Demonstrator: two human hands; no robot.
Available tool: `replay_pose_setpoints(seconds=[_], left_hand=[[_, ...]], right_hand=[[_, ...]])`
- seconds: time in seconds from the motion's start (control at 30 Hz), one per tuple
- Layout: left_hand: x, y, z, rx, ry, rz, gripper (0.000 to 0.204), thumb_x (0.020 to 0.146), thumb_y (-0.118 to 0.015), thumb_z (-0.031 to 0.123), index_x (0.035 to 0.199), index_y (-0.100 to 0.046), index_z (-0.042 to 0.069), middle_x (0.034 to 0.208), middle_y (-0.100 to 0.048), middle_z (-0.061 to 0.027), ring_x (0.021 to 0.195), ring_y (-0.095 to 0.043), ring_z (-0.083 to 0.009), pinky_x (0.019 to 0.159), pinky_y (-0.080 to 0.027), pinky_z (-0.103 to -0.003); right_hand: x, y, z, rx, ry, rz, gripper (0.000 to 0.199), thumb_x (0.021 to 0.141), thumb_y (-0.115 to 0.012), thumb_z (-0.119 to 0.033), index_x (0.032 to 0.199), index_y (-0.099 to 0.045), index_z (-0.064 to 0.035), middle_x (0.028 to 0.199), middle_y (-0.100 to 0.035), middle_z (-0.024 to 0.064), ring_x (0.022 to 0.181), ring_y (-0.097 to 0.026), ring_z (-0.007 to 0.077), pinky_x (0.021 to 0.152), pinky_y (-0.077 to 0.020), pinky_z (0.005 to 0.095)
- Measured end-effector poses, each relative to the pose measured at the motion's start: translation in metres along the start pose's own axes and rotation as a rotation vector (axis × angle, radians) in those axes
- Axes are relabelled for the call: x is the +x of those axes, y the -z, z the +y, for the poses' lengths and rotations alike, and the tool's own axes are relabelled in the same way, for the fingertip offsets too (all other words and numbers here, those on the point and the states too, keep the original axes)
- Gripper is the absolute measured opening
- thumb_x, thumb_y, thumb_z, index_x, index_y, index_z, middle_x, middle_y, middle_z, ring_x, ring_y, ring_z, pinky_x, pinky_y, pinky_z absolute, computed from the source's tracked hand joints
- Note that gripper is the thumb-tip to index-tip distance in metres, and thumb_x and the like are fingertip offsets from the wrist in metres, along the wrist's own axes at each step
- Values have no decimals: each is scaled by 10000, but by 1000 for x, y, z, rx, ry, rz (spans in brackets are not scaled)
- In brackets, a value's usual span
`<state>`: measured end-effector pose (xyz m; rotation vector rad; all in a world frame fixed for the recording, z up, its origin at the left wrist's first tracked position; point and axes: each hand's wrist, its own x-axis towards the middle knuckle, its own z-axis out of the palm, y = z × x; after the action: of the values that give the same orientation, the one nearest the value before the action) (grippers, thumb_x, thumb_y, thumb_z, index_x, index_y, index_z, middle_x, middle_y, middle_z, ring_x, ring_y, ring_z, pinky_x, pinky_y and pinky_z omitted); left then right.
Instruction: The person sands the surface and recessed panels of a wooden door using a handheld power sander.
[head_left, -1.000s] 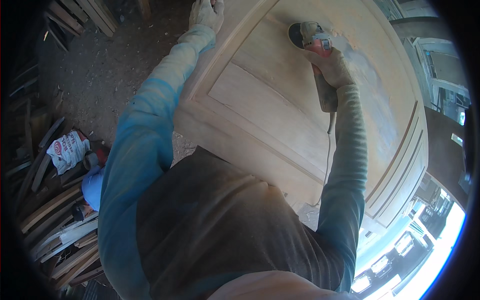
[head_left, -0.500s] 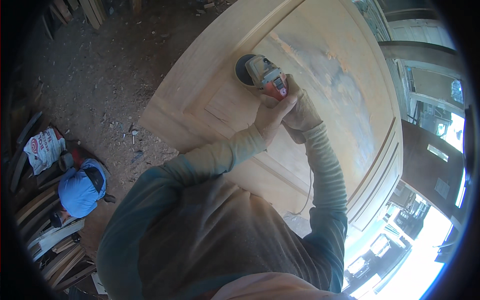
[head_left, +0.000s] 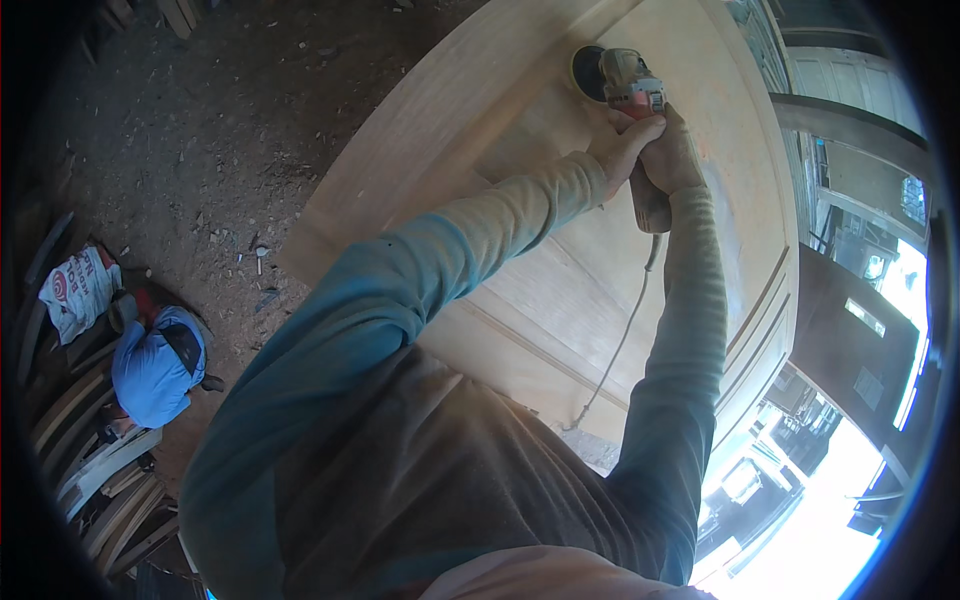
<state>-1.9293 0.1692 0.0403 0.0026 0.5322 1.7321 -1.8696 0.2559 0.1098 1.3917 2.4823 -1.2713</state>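
Both hands are closed around an angle grinder (head_left: 626, 75) with a dark, yellow-rimmed sanding disc (head_left: 587, 74). My left hand (head_left: 622, 146) wraps its front part, and my right hand (head_left: 674, 157) grips the body from the right. The rear of the tool shows between my wrists, with a cord (head_left: 630, 335) trailing back toward me. Under the tool lies a large panelled wooden door (head_left: 400, 180). The disc is at the far part of the door, near a moulding edge; whether it touches the wood I cannot tell.
Wood chips litter the dirt floor (head_left: 240, 140) at left. A person in a blue shirt (head_left: 155, 370) bends there beside a white sack (head_left: 80, 295) and stacked boards (head_left: 120, 480). A brown door (head_left: 850, 320) and a bright opening stand at right.
Both hands have pushed the grinder farther away and to the right across the door. My arms are straighter, and more of the tool's rear and cord shows.
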Motion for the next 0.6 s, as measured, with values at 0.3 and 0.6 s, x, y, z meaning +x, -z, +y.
replay_pose_setpoints(seconds=[0.3, 0.6], left_hand=[[1, 0, -10, -73, -120, -83, 374, 961, -759, 345, 1155, -693, 31, 1177, -689, -94, 1152, -616, -143, 1012, -487, -343], [2, -8, 12, -89, -25, -139, 387, 973, -760, 329, 1227, -665, 53, 1202, -680, -64, 1143, -638, -150, 1018, -507, -342]], right_hand=[[0, 0, -1, 272, -66, 48, 541, 863, -773, -215, 1290, -564, 44, 1220, -691, 265, 1165, -682, 365, 995, -523, 440], [8, -2, 13, 133, 64, 23, 517, 915, -736, -165, 1343, -534, 44, 1260, -675, 241, 1168, -672, 334, 968, -544, 402]])
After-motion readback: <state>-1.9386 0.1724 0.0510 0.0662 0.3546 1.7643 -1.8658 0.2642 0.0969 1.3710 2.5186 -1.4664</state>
